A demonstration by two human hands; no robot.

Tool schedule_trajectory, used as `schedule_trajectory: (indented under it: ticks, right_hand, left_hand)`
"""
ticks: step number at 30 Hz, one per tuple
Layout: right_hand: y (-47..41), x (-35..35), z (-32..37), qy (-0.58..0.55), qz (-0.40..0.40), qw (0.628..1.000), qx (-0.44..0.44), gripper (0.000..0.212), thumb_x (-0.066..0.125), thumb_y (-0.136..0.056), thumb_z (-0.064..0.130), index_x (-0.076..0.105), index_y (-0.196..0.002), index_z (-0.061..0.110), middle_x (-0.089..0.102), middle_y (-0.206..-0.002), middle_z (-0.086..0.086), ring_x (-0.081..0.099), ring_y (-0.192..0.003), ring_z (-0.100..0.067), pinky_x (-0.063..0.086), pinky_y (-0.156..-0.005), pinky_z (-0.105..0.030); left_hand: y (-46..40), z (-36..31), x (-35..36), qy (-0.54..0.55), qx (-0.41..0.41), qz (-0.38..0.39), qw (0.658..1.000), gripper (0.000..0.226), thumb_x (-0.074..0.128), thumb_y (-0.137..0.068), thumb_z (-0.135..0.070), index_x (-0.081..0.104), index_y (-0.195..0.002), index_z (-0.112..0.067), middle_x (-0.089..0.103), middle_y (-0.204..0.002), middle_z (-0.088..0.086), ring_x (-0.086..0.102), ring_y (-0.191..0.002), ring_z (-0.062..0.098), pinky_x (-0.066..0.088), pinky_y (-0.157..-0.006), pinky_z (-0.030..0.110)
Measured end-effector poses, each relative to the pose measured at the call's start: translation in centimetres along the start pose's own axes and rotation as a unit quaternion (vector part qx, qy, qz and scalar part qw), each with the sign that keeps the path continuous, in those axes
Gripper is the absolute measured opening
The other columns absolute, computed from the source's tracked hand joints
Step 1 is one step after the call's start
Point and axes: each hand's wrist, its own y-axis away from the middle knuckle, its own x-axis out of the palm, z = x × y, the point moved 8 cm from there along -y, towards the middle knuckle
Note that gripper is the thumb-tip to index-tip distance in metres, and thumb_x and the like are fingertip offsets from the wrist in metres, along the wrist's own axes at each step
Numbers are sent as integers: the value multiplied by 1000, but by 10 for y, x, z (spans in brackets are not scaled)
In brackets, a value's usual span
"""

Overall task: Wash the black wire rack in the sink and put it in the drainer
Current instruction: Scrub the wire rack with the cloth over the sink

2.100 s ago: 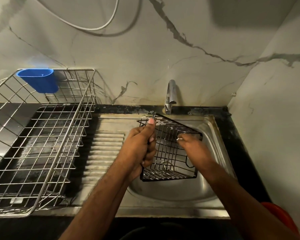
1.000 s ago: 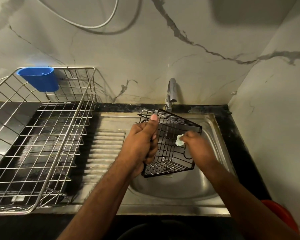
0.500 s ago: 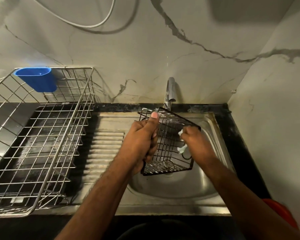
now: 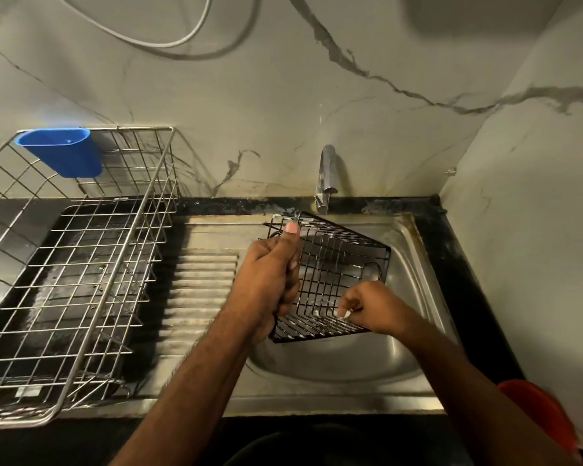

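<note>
While my left hand (image 4: 266, 280) wraps its fingers round the left edge of the black wire rack (image 4: 330, 277), thumb up along the top corner, the rack hangs tilted over the sink (image 4: 414, 264), just in front of the tap (image 4: 327, 176). My right hand (image 4: 374, 309) is at the rack's lower right corner, fingertips pinching a small white bit (image 4: 342, 313) against the wires; can't tell what it is. Rack's open side faces me. Left of the sink is the ribbed draining board (image 4: 202, 290), and further left the steel wire drainer (image 4: 81, 264), with a blue cup (image 4: 61, 151) hooked on its back rim. Red thing (image 4: 535, 415) at the sink's near right, mostly cut off.
</note>
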Motion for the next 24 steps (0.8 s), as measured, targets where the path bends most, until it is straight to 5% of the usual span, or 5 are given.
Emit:
schedule_trajectory:
  ticks: [5,10,14,17,24]
  right_hand:
    - [12,-56,-2,-87,-181,979,20,20,69,-88,6,70,-94,25,71,-97,8,65,-85,0,55,-76,-18]
    - [30,-98,17,-23,-366,930,-32,20,66,-89,2,71,-102,17,61,-100,9,61,-86,-6,40,-71,-3]
    - [18,-79,29,106,-315,936,-119,25,63,-89,-1,72,-106,15,59,-102,7,60,-94,-13,43,-81,-9]
    - [1,-59,15,243,-271,928,-80,36,76,-75,0,73,-109,11,64,-109,-6,63,-102,-26,55,-83,-34]
    - [29,-78,8,126,-337,933,-21,25,55,-93,12,70,-112,13,58,-115,-4,55,-103,-18,40,-84,-16]
  left_hand:
    - [-1,2,2,-5,1,2,1000,51,46,-102,-54,43,-61,-22,33,-47,-7,22,-37,11,20,-37,16]
    - [-4,3,1,7,1,-4,1000,53,48,-100,-58,43,-59,-24,32,-47,-7,21,-37,11,20,-37,15]
    - [-4,2,3,10,-2,7,1000,53,47,-101,-56,43,-58,-24,31,-46,-7,20,-35,10,19,-36,14]
    - [-2,0,6,2,4,9,1000,53,47,-100,-57,42,-60,-23,31,-46,-7,21,-35,10,20,-36,14]
    - [-3,-2,-1,-30,21,-17,999,52,47,-100,-57,41,-62,-21,32,-47,-6,21,-36,11,20,-38,16]
